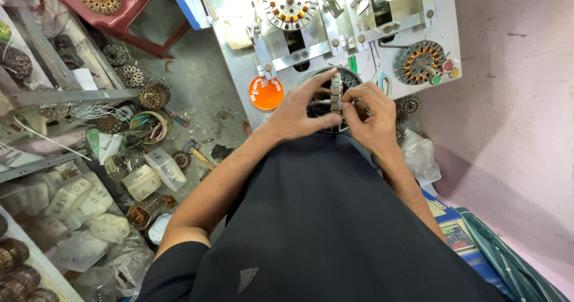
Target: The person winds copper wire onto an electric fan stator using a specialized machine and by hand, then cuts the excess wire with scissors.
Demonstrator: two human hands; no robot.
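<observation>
I hold a round metal stator core edge-on between both hands, above the front of a white winding machine. My left hand grips its left side with fingers spread over the top. On its right side, my right hand pinches the rim. Two stators with copper windings sit on the machine, one at the top and one at the right.
An orange round lid lies on the machine's front left. Left of me are metal shelves, plastic containers, loose stator cores on the floor and a red stool. A blue device sits at my right.
</observation>
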